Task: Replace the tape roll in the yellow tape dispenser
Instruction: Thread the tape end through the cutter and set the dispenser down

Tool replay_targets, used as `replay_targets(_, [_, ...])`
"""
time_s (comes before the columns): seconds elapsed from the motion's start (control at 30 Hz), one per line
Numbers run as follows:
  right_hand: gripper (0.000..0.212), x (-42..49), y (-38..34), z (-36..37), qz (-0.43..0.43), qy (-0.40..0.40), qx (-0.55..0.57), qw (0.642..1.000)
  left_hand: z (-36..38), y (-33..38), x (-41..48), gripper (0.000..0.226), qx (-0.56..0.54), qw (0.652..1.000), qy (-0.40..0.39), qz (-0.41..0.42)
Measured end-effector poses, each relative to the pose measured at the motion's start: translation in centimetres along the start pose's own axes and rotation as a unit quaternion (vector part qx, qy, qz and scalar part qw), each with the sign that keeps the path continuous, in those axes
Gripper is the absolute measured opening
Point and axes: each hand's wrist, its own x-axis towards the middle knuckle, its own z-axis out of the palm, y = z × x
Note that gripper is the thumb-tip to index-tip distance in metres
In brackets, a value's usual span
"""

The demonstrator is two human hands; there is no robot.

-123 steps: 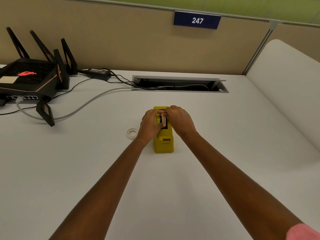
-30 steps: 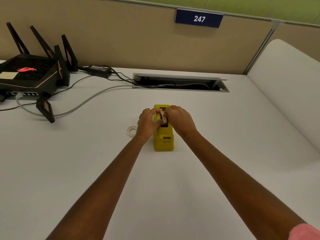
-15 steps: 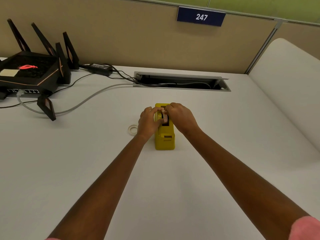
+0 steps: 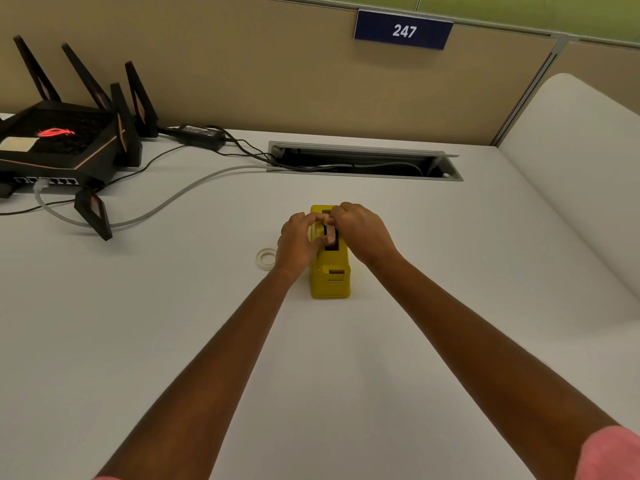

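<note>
A yellow tape dispenser (image 4: 330, 280) stands on the white desk (image 4: 138, 323), its cutter end towards me. A tape roll (image 4: 330, 234) sits edge-up in the dark slot on top, mostly hidden by my fingers. My left hand (image 4: 298, 242) presses against the dispenser's left side, thumb and fingers on the roll. My right hand (image 4: 362, 230) comes over the right side, fingertips pinching the roll from above. A small, nearly bare white tape ring (image 4: 266, 258) lies flat on the desk just left of my left hand.
A black router (image 4: 65, 140) with several antennas stands at the back left, with a power brick (image 4: 202, 135) and grey and black cables (image 4: 180, 194) trailing into an open cable tray (image 4: 363, 162). A beige partition (image 4: 277, 71) closes the back; a white padded panel (image 4: 581, 161) borders the right.
Both hands stay at the roll in the slot. Their fingers have shifted only slightly; the dispenser and the white ring have not moved. The view has tilted a little.
</note>
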Motion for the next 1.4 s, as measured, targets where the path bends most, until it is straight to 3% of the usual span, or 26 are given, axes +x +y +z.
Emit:
replay_targets(0.43, [0.03, -0.22, 0.2, 0.32, -0.026, -0.005, -0.031, 0.999, 0.17, 0.0, -0.2, 0.042, -0.002, 1.0, 0.007, 0.005])
replay_targets(1.4, [0.024, -0.56, 0.78, 0.12, -0.046, 0.001, 0.008, 0.999, 0.15, -0.34, -0.07, 0.039, -0.019, 1.0, 0.001, 0.008])
